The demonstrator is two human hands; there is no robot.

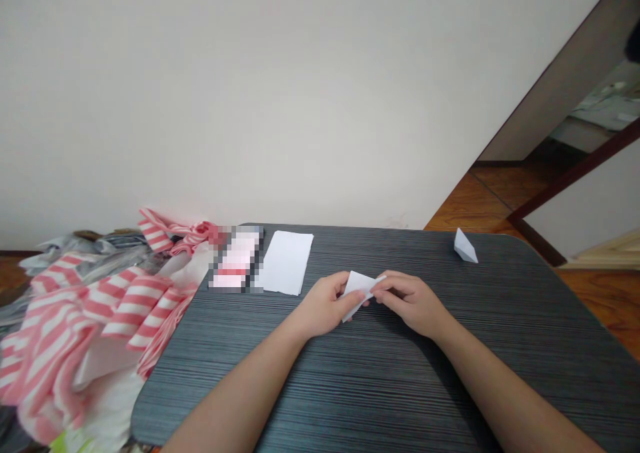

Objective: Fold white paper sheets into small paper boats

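Note:
A small piece of folded white paper (358, 284) is held between my two hands, just above the dark table (320, 380). My left hand (325, 304) grips its left side, with the thumb lying across the front. At its right corner, my right hand (411, 300) pinches the paper between thumb and fingers. The fingers hide part of the folds. Beyond my left hand lies a stack of white paper sheets (287, 262). A folded white paper shape (465, 246) stands near the far right of the table.
Left of the sheets is a blurred-out, phone-like rectangle (237, 256). Red-and-white striped cloth (135, 300) and other fabric are heaped beside the table's left edge. A pale wall (280, 100) rises behind the table. Wooden floor (465, 203) and a doorway show on the right.

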